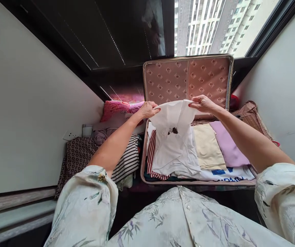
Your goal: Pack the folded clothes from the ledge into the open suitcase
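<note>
At the centre of the frame, both hands, left (148, 109) and right (202, 103), held their grip clamped on a white shirt (174, 142) above the open suitcase (187, 80).

White shirt (174, 144) with small dark print at chest, pinched at its top edge between left hand (147, 109) and right hand (201, 103), top lifted, lower part draped flat over folded clothes in open suitcase (186, 77).

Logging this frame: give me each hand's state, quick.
Left hand: closed, pinching one top corner of the white shirt.
Right hand: closed, pinching the shirt's other top corner.
</note>
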`<state>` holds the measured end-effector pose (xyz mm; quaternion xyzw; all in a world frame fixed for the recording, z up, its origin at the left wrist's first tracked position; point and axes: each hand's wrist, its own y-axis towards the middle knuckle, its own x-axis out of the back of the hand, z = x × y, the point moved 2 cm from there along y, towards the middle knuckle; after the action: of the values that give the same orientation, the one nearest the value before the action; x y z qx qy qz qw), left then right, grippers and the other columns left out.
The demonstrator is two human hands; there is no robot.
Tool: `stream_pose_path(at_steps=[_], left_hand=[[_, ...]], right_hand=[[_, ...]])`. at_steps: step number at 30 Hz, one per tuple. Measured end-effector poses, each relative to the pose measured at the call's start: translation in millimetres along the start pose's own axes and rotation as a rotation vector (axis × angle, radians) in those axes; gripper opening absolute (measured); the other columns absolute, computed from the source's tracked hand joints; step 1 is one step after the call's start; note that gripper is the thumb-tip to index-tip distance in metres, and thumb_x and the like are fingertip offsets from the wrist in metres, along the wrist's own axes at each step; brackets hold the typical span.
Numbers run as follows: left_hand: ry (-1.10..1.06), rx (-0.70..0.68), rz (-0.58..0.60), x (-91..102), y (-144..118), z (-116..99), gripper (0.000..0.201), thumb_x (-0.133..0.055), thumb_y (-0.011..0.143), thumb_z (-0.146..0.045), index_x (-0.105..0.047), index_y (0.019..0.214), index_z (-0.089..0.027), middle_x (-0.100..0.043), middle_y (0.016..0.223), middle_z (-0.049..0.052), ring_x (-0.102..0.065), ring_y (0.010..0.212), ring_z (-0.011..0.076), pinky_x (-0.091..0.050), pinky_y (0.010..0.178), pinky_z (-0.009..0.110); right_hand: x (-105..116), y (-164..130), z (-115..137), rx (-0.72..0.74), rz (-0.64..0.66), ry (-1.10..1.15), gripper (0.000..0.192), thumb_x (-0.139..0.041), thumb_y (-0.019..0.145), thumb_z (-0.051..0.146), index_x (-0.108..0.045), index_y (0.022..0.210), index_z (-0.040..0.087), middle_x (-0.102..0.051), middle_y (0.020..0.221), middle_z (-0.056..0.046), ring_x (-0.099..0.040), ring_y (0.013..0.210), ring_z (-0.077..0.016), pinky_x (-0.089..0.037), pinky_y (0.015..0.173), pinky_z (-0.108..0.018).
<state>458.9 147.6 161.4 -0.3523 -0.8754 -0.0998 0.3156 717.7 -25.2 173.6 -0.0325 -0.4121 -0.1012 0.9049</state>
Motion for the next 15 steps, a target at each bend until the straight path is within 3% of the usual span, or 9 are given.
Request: stream_pose_path(at_steps=[3, 5, 7, 11, 13, 15], left_hand=[[0.119, -0.190, 0.051, -11.4, -37.3, 0.4, 0.007, -0.072, 0.073, -0.019, -0.066, 0.077, -0.018, -0.058, 0.083, 0.004, -0.056, 0.087, 0.0207, -0.040, 0.080, 0.028], [0.158, -0.241, 0.091, -30.3, -74.1, 10.9, 0.013, -0.069, 0.074, -0.013, -0.066, 0.085, -0.019, -0.060, 0.088, 0.005, -0.058, 0.095, 0.0236, -0.041, 0.085, 0.030], [0.259, -0.267, 0.169, -61.7, -118.8, 30.2, 0.020, -0.066, 0.075, -0.008, -0.067, 0.090, -0.020, -0.062, 0.091, 0.007, -0.059, 0.098, 0.0259, -0.042, 0.088, 0.033], [0.621, -0.333, 0.485, -141.2, -202.8, 84.2, 0.020, -0.056, 0.082, -0.002, -0.066, 0.089, -0.018, -0.064, 0.089, 0.011, -0.061, 0.088, 0.0254, -0.046, 0.083, 0.036], [0.722, -0.327, 0.577, -168.7, -226.3, 107.5, 0.024, -0.051, 0.086, 0.000, -0.067, 0.093, -0.016, -0.065, 0.090, 0.012, -0.061, 0.085, 0.0248, -0.047, 0.080, 0.036], [0.762, -0.314, 0.604, -180.7, -235.2, 121.7, 0.027, -0.048, 0.088, 0.000, -0.067, 0.098, -0.015, -0.065, 0.091, 0.012, -0.061, 0.084, 0.0247, -0.047, 0.077, 0.036]], right_hand=[[-9.1, -37.3, 3.0, 0.097, -0.027, -0.073, 0.017, -0.059, 0.082, 0.018, -0.048, 0.071, 0.024, -0.040, 0.065, 0.003, -0.033, 0.063, -0.0132, -0.029, 0.065, -0.030], [-29.2, -75.7, -0.2, 0.141, 0.002, -0.128, 0.011, -0.059, 0.078, 0.014, -0.055, 0.082, 0.024, -0.052, 0.073, 0.000, -0.042, 0.070, -0.0156, -0.032, 0.070, -0.030], [-64.9, -122.9, -8.7, 0.179, 0.086, -0.218, 0.015, -0.061, 0.076, 0.013, -0.059, 0.088, 0.023, -0.060, 0.083, -0.004, -0.050, 0.080, -0.0197, -0.035, 0.074, -0.031], [-163.0, -214.4, -35.7, 0.232, 0.411, -0.409, 0.011, -0.061, 0.082, 0.012, -0.064, 0.090, 0.020, -0.066, 0.094, -0.011, -0.056, 0.090, -0.0239, -0.038, 0.078, -0.033], [-200.3, -240.8, -48.1, 0.203, 0.519, -0.489, 0.014, -0.058, 0.086, 0.010, -0.066, 0.094, 0.020, -0.068, 0.097, -0.012, -0.057, 0.090, -0.0237, -0.038, 0.077, -0.032], [-218.4, -251.3, -55.4, 0.170, 0.558, -0.536, 0.019, -0.055, 0.089, 0.008, -0.067, 0.098, 0.020, -0.068, 0.099, -0.011, -0.057, 0.090, -0.0232, -0.038, 0.076, -0.032]])
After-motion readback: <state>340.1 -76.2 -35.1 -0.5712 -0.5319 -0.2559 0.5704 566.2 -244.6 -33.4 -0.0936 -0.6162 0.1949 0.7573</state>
